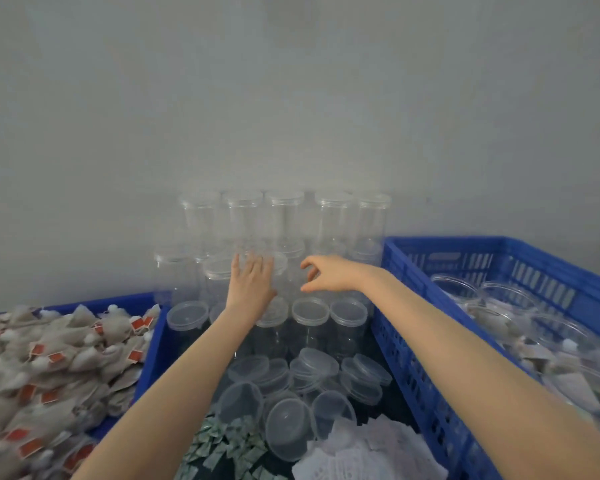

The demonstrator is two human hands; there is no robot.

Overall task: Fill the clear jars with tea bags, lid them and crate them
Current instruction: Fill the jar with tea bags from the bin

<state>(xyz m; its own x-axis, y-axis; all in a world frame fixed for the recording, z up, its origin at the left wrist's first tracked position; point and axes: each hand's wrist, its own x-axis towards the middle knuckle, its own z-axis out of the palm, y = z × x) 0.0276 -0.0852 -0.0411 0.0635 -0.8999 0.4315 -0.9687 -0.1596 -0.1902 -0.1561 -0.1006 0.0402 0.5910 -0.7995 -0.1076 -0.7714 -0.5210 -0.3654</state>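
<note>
Jars, clear plastic, stand empty and lidded in stacked rows against the wall, behind the middle blue crate. Judged light, thin-walled, smooth, likely slippery and easy to topple; best taken around the body just below the lid, one at a time from the front row. Left hand reaches to the front jar, fingers straight and spread against it, not curled round. Right hand hovers just beside, fingers loosely curved, holding nothing. Loose lids and lidded jars fill the middle crate below both forearms. Tea bags are heaped at left. Right crate holds filled jars. Neighbouring jars crowd the target; a careless pull could upset the stack.
</note>
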